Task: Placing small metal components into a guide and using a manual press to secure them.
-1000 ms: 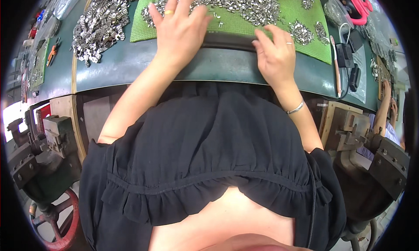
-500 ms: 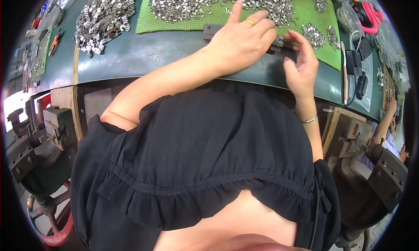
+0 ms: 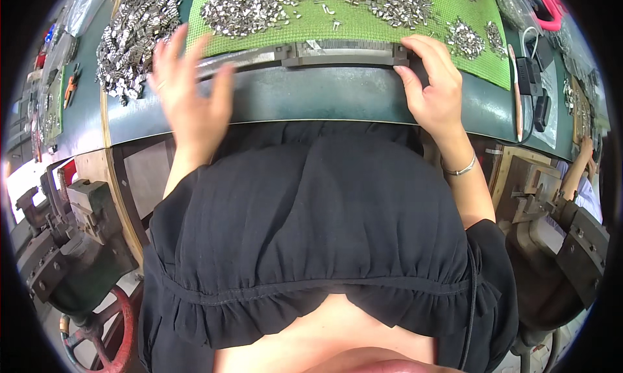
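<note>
A long, dark metal jig [image 3: 347,60] lies along the front edge of the green mat, with a row of thin, closely set slots or pieces in it. My right hand [image 3: 438,84] grips its right end between thumb and fingers. From the jig's left end, a narrow metal strip [image 3: 250,59] runs leftward. My left hand [image 3: 195,97] is at the strip's left end, blurred, with fingers spread; it hides that end, so contact cannot be made out. Behind the jig, small silvery metal pieces [image 3: 240,13] are heaped on the green mat [image 3: 318,23].
A pile of linked metal pieces [image 3: 139,42] lies on the left of the dark green table [image 3: 311,94]. Orange-handled pliers [image 3: 71,84] are farther left. On the right are a black adapter [image 3: 527,74] with cables and a pencil-like stick [image 3: 517,100]. Machines with handwheels [image 3: 117,334] flank me.
My left hand has swung left from over the jig, uncovering it and the strip. My right hand has closed on the jig's right end.
</note>
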A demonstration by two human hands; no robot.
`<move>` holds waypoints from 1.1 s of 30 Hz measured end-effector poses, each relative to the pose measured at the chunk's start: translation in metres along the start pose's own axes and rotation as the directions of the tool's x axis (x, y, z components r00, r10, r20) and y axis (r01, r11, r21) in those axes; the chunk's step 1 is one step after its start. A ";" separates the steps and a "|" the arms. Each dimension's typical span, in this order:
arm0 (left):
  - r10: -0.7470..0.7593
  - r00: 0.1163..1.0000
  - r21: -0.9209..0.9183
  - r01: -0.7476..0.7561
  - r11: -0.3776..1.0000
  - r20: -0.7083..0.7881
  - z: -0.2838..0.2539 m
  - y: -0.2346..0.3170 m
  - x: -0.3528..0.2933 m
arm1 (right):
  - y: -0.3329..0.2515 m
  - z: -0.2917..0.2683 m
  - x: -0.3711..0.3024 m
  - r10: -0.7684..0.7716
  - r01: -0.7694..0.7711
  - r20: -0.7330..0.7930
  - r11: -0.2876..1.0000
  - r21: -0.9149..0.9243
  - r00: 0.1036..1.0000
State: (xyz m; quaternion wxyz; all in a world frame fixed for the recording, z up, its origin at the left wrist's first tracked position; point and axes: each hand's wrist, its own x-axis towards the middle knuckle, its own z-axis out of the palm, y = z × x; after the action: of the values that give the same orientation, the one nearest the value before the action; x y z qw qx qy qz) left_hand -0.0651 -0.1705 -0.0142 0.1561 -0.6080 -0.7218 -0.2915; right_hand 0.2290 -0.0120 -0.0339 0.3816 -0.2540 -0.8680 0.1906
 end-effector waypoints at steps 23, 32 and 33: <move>0.178 0.976 -0.039 -0.184 0.982 -0.126 -0.010 -0.003 0.088 | -0.001 0.019 0.041 -0.053 0.044 -0.018 0.936 -0.348 0.998; 0.423 0.884 -0.108 -0.409 0.906 0.201 0.003 -0.001 0.100 | -0.019 0.054 0.096 -0.023 0.105 0.243 0.937 -0.332 0.970; 0.426 0.850 -0.137 -0.404 0.905 0.309 0.005 0.019 0.110 | -0.016 0.055 0.096 0.001 0.092 0.269 0.939 -0.331 0.963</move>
State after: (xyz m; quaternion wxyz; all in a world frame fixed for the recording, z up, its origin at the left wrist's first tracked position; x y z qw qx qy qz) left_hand -0.0688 -0.0792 0.0498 0.0713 -0.7945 -0.5791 -0.1681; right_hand 0.1264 0.0241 -0.0061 0.2169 -0.2681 -0.9367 0.0611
